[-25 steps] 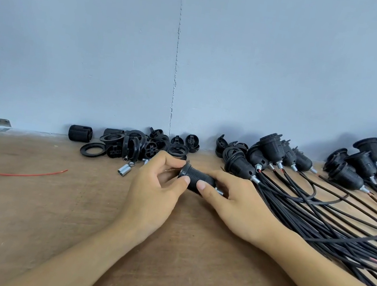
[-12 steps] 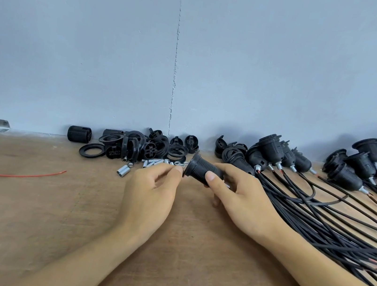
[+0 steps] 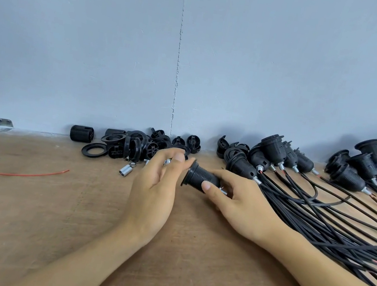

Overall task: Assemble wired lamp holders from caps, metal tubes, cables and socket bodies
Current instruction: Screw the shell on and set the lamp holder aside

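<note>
Wooden surface (image 3: 47, 219), grey wall behind. The left hand (image 3: 153, 186) lets go now, fingers loose beside the flange. The right hand (image 3: 242, 201) keeps pinching the lamp holder (image 3: 199, 175) at centre frame. It looks finished, probably bound for the wired pile (image 3: 277, 154) at right.

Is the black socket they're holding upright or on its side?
On its side: the socket lies crosswise in the right hand, flanged rim toward the left hand.
</note>
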A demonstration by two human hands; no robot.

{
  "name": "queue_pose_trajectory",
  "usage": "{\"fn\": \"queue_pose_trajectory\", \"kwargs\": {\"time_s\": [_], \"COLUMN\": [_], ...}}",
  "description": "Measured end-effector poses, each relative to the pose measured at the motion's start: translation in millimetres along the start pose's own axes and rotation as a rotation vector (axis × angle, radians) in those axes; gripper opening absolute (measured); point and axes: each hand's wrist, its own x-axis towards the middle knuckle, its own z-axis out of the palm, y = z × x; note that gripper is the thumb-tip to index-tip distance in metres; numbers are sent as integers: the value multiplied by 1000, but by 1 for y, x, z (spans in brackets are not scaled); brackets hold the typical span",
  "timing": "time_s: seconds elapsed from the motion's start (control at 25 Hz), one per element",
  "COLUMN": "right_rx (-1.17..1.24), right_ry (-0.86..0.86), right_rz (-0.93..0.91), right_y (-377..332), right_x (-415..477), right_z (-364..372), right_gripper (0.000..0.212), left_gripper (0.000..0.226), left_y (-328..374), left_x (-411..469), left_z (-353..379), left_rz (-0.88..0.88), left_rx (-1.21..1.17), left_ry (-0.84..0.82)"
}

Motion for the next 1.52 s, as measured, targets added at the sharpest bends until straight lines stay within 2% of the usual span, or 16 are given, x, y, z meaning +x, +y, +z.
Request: {"fn": "queue_pose_trajectory", "kwargs": {"time_s": [0.2,0.48,0.76,0.92,1.08,1.24,1.36,1.52], "right_rx": [49,91,8,-56,-5,-20,-9,-14], "right_ry": [43,27,-63,5,98,161,98,-38], "right_rz": [68,37,-52,10,105,114,43,-46], "right_y": [4,-1,-4,1,4,-1,-4,-4], "right_x": [1,-1,-3,1,3,2,-1,-2], "right_z": [-2,-3,-2,0,-2,1,3,1], "right_gripper": [18,18,23,23,20,20,20,23], "left_gripper": [22,27,24,35,24,26,29,25], "left_y": [-1,-13,-9,-3,-4,-12,-17,-16], "left_x": [1,3,5,3,3,4,6,9], "left_z": [-3,-3,-3,-1,-2,-2,-2,-5], "left_rz": [55,-48,-66,19,47,-1,-71,-132], "left_rx": [106,277,48,0,99,240,280,146], "left_ry": [56,41,17,30,43,70,44,39]}}
